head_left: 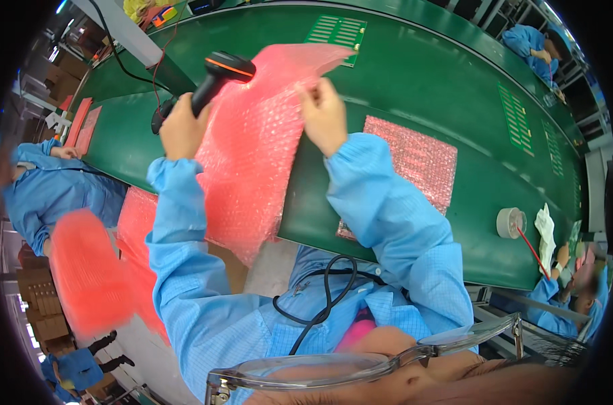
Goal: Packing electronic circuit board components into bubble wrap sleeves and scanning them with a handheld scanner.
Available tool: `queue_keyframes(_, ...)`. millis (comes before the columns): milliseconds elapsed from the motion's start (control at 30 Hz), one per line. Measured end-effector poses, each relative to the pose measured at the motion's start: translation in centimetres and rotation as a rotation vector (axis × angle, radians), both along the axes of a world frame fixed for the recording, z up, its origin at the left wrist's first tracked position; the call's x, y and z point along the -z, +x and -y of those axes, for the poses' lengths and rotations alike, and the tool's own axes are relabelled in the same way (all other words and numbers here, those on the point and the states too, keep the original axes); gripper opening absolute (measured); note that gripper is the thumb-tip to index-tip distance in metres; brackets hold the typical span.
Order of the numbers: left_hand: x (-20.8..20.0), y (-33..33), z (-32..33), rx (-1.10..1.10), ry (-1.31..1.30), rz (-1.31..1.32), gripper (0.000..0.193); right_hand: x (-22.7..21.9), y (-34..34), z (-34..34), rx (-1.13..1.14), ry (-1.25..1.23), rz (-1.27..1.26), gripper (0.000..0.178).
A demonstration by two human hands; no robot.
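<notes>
I'm apparently positioning pink bubble wrap (252, 162), right hand (324, 116) pinching its edge, left hand (183, 129) unclear in grasp; next likely calls for steadying

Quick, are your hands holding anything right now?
Left hand: at the black scanner; can't tell its grip.
Right hand: closed, pinching pink bubble wrap.
</notes>
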State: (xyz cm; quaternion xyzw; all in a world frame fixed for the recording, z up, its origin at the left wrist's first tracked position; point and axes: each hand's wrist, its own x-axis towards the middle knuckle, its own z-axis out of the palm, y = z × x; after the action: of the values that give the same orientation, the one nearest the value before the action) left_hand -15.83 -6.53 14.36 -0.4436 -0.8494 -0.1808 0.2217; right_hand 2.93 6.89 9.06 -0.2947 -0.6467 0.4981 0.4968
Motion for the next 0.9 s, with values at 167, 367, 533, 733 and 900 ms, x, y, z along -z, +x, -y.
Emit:
queue_keyframes(167, -1.1, 0.5, 0.6, 0.037, 0.053, 0.009, 0.042, -4.3, 11.5, -0.1, 0.069, -0.198, -0.112, 0.019)
queue_keyframes(367, -1.3, 0.9, -0.8, 0.175, -0.196, -0.181, 0.036, 5.4, 27.7, -1.2, 0.321, -0.184, 0.376, 0.027)
queue_keyframes(533, -10.9, 0.7, -5.5, 0.102, -0.320, -0.658, 0.044, 4.1, 34.0, 0.3, 0.297, 0.036, 1.196, 0.027)
queue_keyframes(733, -17.6, 8.4, -12.7, 0.140, -0.114, -0.688, 0.032, 6.1, 31.4, -3.2, 0.238, 0.601, 0.761, 0.026)
queue_keyframes(900, -11.3, 21.7, -26.5, 0.829, -0.094, -0.022, 0.043, 10.8, 30.5, -4.7, 0.119, 0.680, 0.670, 0.034)
